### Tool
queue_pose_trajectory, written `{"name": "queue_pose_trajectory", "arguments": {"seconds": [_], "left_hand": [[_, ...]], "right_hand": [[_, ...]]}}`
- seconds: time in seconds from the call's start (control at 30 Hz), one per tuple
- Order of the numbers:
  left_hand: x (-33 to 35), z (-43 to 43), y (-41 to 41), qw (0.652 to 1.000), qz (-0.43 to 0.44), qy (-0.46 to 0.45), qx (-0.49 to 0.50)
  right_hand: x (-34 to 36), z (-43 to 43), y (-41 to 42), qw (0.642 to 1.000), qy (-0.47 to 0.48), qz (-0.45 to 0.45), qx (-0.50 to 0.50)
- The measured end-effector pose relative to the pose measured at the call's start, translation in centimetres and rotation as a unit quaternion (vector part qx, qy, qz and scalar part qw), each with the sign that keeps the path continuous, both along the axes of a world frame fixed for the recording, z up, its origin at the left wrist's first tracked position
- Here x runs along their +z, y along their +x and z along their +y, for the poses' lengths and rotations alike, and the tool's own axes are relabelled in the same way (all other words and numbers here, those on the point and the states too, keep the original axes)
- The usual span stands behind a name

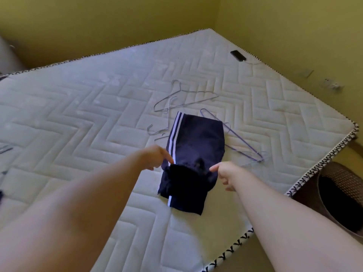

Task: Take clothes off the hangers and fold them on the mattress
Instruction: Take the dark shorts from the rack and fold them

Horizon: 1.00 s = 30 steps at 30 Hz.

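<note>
The head camera looks forward and down from close above the mattress [98, 118] toward its far corner.

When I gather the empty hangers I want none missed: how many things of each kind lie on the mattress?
Grey wire hangers: 3, as far as their overlaps let me tell
Purple hanger: 1
Navy striped garment: 1
Phone: 1
Total: 6
Blurred bits at the left edge of the mattress are not counted.
</note>
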State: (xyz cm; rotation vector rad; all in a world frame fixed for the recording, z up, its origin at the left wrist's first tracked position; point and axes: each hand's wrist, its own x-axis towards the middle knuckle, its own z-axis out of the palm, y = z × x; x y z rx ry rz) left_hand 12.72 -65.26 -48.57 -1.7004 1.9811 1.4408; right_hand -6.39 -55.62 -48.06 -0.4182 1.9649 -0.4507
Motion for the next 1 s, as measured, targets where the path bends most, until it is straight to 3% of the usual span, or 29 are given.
{"name": "queue_pose_trajectory", "arguments": {"seconds": [0.23, 0.43, 0.67, 0.8, 0.9, 1.0], "left_hand": [[-4.9, -0.5, -0.9, 0.994, 0.024, 0.014, 0.104], [-9.8, -4.5, -4.1, 0.983, 0.042, 0.015, 0.178], [-17.4, -7.8, -8.1, 0.981, -0.062, -0.068, 0.169], [-21.3, -9.2, -8.7, 0.964, -0.101, 0.002, 0.244], [-23.0, -9.3, -8.5, 0.95, -0.158, 0.021, 0.267], [-23.6, -9.5, -8.4, 0.944, -0.111, 0.057, 0.305]], "right_hand": [[-4.7, -0.3, -0.4, 0.998, 0.035, -0.008, -0.045], [-9.8, -4.0, -3.4, 0.997, 0.012, -0.003, -0.075], [-17.7, -8.6, -6.5, 0.991, 0.027, -0.044, -0.12], [-21.5, -10.0, -7.6, 0.971, 0.003, -0.069, -0.229], [-23.5, -10.2, -8.0, 0.973, 0.022, -0.034, -0.227], [-24.8, -10.7, -7.3, 0.97, 0.022, -0.084, -0.229]]}}
